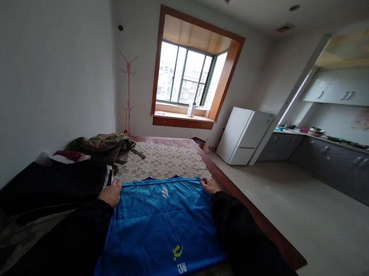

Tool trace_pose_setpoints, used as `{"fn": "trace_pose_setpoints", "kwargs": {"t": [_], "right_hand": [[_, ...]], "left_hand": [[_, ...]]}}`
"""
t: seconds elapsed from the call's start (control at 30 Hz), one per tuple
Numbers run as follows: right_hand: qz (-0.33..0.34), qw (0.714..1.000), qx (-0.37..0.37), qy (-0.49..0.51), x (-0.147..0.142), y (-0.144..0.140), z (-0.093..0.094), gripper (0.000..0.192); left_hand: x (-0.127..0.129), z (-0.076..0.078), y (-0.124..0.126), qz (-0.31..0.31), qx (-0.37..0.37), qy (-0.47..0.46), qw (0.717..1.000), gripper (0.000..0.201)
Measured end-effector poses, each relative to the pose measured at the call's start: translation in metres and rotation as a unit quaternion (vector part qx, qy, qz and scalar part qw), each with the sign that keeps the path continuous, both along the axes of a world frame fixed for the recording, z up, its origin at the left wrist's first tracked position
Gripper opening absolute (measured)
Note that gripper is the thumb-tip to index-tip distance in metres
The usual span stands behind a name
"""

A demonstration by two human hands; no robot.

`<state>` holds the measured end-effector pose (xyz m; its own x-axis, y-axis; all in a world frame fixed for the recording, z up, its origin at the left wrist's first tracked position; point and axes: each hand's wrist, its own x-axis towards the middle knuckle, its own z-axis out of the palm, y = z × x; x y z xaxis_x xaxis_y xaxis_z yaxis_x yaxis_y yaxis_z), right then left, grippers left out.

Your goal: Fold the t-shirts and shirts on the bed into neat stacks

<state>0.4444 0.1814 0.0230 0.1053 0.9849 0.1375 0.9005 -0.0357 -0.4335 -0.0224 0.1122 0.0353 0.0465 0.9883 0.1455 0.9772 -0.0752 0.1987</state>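
A blue sports shirt (162, 223) lies spread out and folded on a patterned cloth cover (172, 158). It carries a small white mark near its far edge and a yellow-green logo with white lettering near the closer edge. My left hand (111, 193) is closed at the shirt's far left corner. At the far right corner, the fingers of my right hand (210, 186) pinch the fabric. Between the two hands the far edge runs nearly straight, with darker blue bits poking out behind it. Soft creases cross the middle.
Dark clothing (64, 182) lies to the left, with an olive-green bag or garment (101, 142) behind it, by the wall. The table's reddish wooden edge (261, 220) runs along the right. Beyond stand a white fridge (242, 135) and a pink coat rack (129, 88).
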Motion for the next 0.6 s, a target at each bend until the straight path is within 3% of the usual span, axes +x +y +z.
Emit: {"fn": "trace_pose_setpoints", "kwargs": {"t": [0.2, 0.33, 0.47, 0.6], "right_hand": [[-0.065, 0.996, 0.028, 0.052, -0.002, 0.036, -0.025, 0.021], [-0.054, 0.985, 0.059, 0.151, 0.006, 0.038, -0.024, 0.017], [-0.018, 0.958, 0.112, 0.263, 0.017, 0.018, -0.006, 0.027], [0.036, 0.927, 0.15, 0.342, 0.029, -0.032, 0.02, 0.04]], "left_hand": [[-0.005, -0.005, 0.021, 0.053, -0.044, -0.001, 0.998, 0.036], [-0.01, 0.002, 0.023, 0.048, -0.068, -0.032, 0.996, 0.03], [-0.009, 0.01, 0.018, 0.045, -0.078, -0.075, 0.993, 0.027], [-0.005, 0.029, -0.002, 0.034, -0.066, -0.133, 0.988, 0.029]]}}
